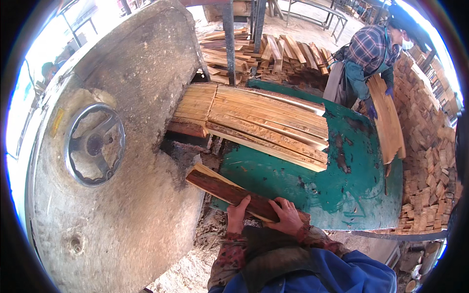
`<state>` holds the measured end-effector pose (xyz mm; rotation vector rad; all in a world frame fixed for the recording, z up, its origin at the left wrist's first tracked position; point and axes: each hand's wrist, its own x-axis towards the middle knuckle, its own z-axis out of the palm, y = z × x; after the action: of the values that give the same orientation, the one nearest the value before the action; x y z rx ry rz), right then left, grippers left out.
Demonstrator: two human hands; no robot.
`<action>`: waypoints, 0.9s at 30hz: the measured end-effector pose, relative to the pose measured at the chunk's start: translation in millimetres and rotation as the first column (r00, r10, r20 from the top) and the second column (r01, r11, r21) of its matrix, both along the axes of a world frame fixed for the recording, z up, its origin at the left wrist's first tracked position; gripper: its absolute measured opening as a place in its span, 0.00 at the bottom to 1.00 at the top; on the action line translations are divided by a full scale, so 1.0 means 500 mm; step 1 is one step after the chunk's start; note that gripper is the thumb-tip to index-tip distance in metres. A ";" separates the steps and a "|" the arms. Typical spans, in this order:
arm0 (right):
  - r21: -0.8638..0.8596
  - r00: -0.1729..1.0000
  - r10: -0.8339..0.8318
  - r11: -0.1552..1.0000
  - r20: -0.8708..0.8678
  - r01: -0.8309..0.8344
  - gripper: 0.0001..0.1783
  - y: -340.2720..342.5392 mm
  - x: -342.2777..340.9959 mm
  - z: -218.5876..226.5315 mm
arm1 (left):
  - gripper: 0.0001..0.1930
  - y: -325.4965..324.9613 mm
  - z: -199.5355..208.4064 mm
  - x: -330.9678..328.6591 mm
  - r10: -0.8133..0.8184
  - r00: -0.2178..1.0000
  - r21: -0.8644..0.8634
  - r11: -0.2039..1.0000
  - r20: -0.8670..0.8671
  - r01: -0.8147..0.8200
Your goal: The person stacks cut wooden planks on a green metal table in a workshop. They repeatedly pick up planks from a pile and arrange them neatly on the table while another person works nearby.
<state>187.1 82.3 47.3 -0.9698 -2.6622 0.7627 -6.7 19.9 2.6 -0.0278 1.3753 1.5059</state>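
A bark-edged slab of wood (217, 188) lies slantwise near me, across the near edge of a green, scuffed table (293, 183). Its far left end reaches towards the gap beside a big dusty machine housing. My left hand (238, 214) grips the slab's near edge around its middle, thumb upward. Closer to the right end, my right hand (287, 218) holds it with the fingers over the top. The undersides of both grips are hidden. Beyond the slab, a row of sawn boards (266, 117) lies side by side on the table, some with rough edges.
At left the machine housing (146, 205) carries a metal handwheel (95, 144). Across the table a person (366, 53) in gloves holds a wide board (386, 117). Stacked wood pieces (430, 180) fill the right side. More timber (288, 53) lies behind a metal post (228, 44).
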 end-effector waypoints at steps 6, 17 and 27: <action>-0.021 1.000 0.011 1.000 0.003 -0.011 0.47 0.003 -0.001 -0.008 | 0.24 0.000 0.010 -0.001 0.008 1.000 -0.010 1.000 0.009 -0.008; -0.031 0.999 -0.013 0.999 0.043 0.014 0.47 0.000 -0.008 0.007 | 0.23 -0.007 -0.016 -0.007 0.004 0.999 -0.017 1.000 -0.035 -0.005; -0.078 0.999 0.003 0.997 0.048 0.001 0.48 -0.003 -0.011 0.009 | 0.22 -0.010 -0.003 -0.001 0.040 0.998 0.016 0.999 0.055 -0.041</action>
<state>181.6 80.7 51.6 -1.0180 -2.6920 0.8600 -7.2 14.9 1.3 -0.0858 1.3256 1.5394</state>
